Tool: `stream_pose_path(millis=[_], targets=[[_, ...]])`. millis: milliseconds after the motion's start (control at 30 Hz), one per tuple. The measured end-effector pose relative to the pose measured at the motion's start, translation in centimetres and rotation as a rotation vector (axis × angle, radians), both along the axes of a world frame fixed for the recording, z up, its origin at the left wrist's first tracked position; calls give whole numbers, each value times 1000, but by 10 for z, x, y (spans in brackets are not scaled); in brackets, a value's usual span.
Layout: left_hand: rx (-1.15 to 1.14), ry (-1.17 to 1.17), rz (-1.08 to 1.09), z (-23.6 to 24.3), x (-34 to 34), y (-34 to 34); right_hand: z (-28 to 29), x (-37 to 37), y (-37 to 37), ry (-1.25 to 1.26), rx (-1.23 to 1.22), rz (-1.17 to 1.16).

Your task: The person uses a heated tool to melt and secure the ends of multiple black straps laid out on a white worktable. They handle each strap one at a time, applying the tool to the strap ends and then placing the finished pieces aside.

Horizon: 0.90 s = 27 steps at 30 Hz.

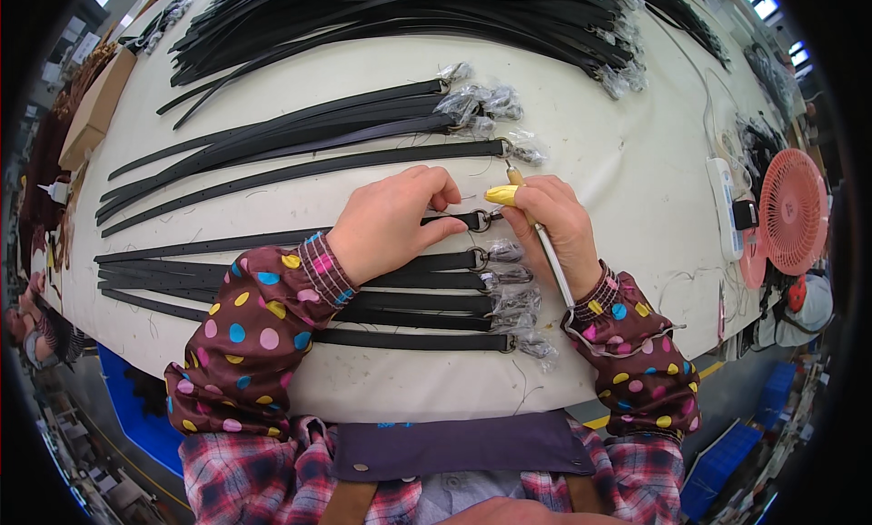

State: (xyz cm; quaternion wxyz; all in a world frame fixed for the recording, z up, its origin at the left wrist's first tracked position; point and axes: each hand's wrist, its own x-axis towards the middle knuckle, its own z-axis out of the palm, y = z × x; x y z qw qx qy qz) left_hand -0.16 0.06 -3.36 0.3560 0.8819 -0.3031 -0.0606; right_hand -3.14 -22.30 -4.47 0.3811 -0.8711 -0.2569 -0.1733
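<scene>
Left hand (386,221) pins a black strap (227,244); right hand (554,221) grips a tool (545,243).

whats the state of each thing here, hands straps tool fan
left hand: pinching the black strap near its ring end
right hand: gripping a thin tool, yellow-capped finger at the ring
strap row: flat, ends plastic-wrapped
pink fan: upright; running or not, cannot tell
</scene>
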Motion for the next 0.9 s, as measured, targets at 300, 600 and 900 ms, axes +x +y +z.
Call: stream_pose_path(millis=[300, 600, 900], targets=[[164, 72, 85, 9, 9, 5, -2, -1, -5, 124, -18, 78], [261, -107, 10, 14, -7, 3, -2, 1, -5, -17, 2, 86], [46, 119, -50, 6, -7, 2, 4, -3, -16, 120, 5, 139]])
